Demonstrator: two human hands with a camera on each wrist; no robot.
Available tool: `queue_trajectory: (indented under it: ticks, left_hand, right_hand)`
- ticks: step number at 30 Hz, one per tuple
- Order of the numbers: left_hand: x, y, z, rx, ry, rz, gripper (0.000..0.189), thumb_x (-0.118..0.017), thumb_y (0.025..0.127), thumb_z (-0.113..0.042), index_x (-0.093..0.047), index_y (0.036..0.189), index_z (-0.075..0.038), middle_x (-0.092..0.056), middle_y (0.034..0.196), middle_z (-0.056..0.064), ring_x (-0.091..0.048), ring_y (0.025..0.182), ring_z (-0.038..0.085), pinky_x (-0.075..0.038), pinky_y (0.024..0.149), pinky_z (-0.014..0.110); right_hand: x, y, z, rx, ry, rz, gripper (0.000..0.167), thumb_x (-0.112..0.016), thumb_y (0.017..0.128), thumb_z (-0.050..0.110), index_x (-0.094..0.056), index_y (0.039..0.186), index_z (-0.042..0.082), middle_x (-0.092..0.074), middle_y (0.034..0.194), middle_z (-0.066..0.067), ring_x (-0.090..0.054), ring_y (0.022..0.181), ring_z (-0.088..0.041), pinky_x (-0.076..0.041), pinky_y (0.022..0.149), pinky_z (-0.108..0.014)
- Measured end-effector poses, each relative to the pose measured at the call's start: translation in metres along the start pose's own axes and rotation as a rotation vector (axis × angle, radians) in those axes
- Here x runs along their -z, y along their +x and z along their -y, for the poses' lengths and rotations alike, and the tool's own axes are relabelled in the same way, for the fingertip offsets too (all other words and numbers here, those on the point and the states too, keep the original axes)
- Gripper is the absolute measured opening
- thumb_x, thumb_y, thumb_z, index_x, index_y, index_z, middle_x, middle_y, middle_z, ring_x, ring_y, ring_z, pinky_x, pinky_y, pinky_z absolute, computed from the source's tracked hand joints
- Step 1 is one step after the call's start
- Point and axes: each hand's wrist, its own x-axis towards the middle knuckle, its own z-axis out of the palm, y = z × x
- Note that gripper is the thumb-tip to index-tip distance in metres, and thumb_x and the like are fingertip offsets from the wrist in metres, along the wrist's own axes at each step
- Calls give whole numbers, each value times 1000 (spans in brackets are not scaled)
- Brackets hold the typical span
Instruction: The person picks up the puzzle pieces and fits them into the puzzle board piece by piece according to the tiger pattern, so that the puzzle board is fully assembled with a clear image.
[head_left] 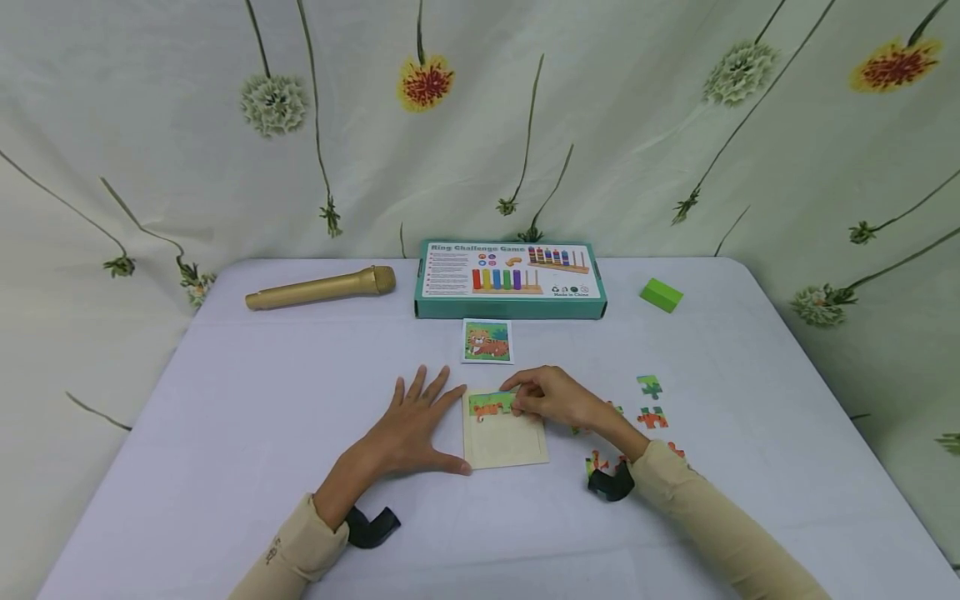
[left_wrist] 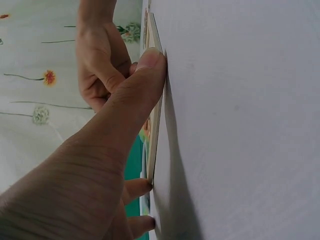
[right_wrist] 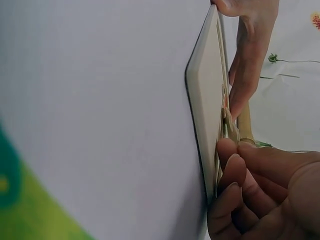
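A square, pale wooden puzzle tray lies in front of the person, with joined jigsaw pieces showing green and orange at its upper left. My left hand is spread beside it, straight thumb and forefinger touching the tray's left corners. Over the tray's upper right, my right hand pinches a puzzle piece between thumb and fingertips; its picture side is mostly hidden. Loose puzzle pieces lie to the right, some partly covered by the right forearm. Beyond the tray sits a tiger picture card.
A green Ring Challenge Game box stands at the table's back edge. To its left lies a gold microphone, to its right a green block. A flower-printed cloth hangs behind the white table.
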Motion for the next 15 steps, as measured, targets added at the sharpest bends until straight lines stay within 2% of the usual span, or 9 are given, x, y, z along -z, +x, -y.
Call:
queue_trajectory:
  ticks: [5, 8, 15]
  left_hand:
    - [0, 0, 0, -1, 1, 1, 115, -75, 58, -72, -32, 151, -21, -11, 161, 11, 4, 146, 40, 1, 113, 63]
    - [1, 0, 0, -2, 0, 0, 115, -76, 58, -72, -32, 151, -20, -12, 161, 11, 3, 146, 40, 1, 113, 63]
    - [1, -1, -1, -1, -1, 0, 115, -76, 58, -72, -32, 151, -20, -12, 161, 11, 3, 146, 40, 1, 113, 63]
  right_hand:
    - [-3, 0, 5, 23, -157, -43, 24, -61, 92, 5, -67, 115, 1, -62, 75, 2, -48, 62, -6, -39, 54, -17]
    - [-5, -1, 8, 25, -213, -58, 25, -63, 91, 6, -67, 115, 1, -60, 74, 3, -47, 61, -6, -38, 53, -17]
    - [-5, -3, 10, 32, -210, -64, 20, -63, 91, 5, -62, 111, 3, -60, 74, 1, -49, 61, -7, -40, 53, -19]
